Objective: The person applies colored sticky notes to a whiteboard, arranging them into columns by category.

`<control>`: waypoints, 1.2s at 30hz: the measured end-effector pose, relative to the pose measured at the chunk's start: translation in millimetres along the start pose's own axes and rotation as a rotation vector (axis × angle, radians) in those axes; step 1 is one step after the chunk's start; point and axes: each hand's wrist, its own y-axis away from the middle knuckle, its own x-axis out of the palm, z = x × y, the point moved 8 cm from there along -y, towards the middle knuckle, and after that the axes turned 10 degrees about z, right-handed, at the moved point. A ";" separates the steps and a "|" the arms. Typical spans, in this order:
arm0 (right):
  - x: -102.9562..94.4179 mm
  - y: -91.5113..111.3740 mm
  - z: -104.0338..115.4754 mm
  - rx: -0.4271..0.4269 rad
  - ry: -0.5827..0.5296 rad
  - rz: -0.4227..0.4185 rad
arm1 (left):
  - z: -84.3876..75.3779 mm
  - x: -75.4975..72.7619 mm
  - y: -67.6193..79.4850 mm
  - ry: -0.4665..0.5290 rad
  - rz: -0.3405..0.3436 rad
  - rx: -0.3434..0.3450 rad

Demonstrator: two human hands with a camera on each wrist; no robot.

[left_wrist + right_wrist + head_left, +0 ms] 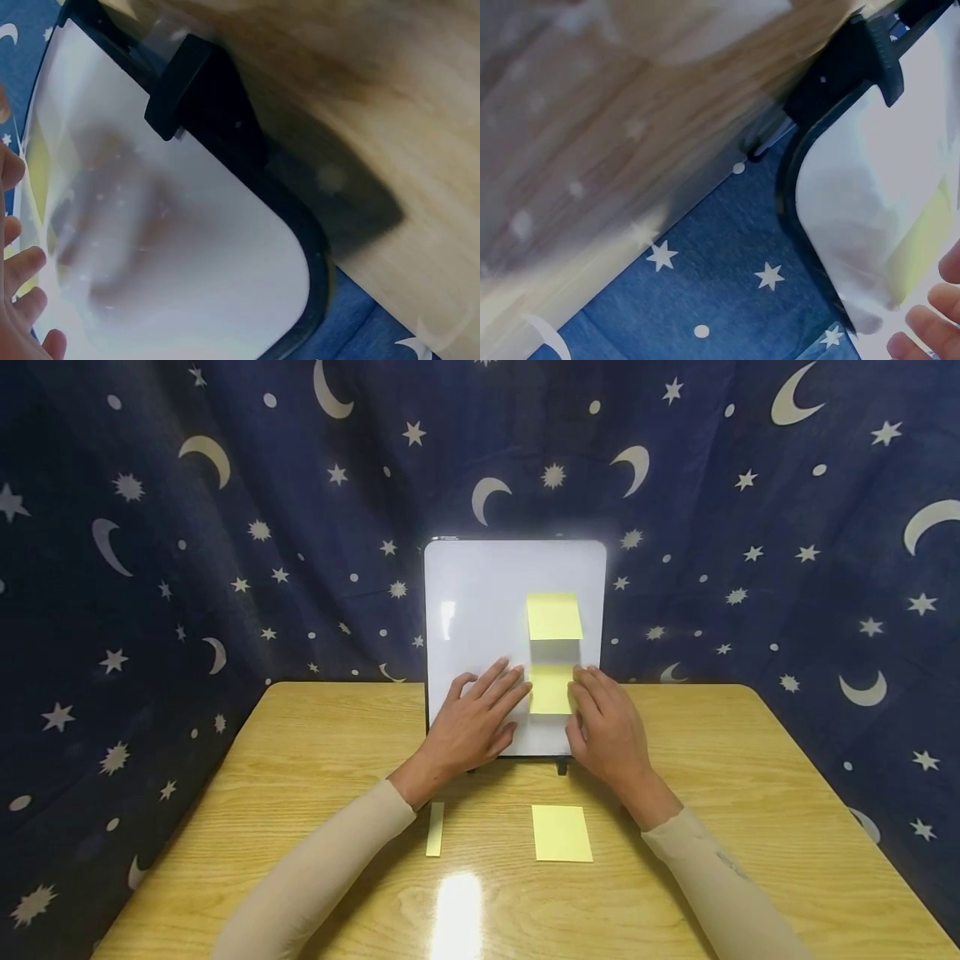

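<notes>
A whiteboard [480, 593] with a black frame stands upright on the table. Two yellow sticky notes are on its right half: an upper note [553, 617] whose lower edge lifts off the board, and a lower note [550, 692] beneath it. My left hand [477, 717] has its fingers spread and extended, fingertips right at the lower note's left edge. At that note's right edge are the fingertips of my right hand [611, 722], gently bent, with the thumb lower down. In the right wrist view, its fingers [930, 326] show close to the board's face.
On the wooden table [337, 735] lie a square yellow sticky note pad [562, 833] and a narrow yellow strip [435, 829]. Black feet [202, 97] hold the board up. A dark blue curtain [697, 527] with moons and stars hangs behind and at both sides.
</notes>
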 end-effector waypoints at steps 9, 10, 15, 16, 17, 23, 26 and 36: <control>-4.5 2.3 9.2 0.003 -0.016 0.019 | 6.5 -4.4 16.7 0.081 -0.044 -0.034; -4.9 2.5 10.4 0.002 -0.017 0.021 | 7.1 -5.0 18.8 0.093 -0.048 -0.038; -6.9 3.4 16.9 -0.010 -0.036 0.024 | 9.5 -9.2 28.4 0.139 -0.085 -0.053; -7.2 3.4 18.4 -0.012 -0.040 0.028 | 9.8 -10.1 30.2 0.145 -0.092 -0.056; -7.4 3.5 19.8 -0.014 -0.045 0.032 | 10.2 -10.7 32.0 0.152 -0.095 -0.059; -7.8 4.3 28.1 -0.013 -0.064 0.069 | 12.8 -12.7 44.4 0.225 -0.071 -0.084; -7.5 4.3 32.4 -0.005 -0.072 0.098 | 14.2 -13.4 51.3 0.280 -0.060 -0.096; -4.9 2.7 48.7 -0.007 -0.109 0.152 | 19.9 -17.8 72.8 0.374 -0.055 -0.127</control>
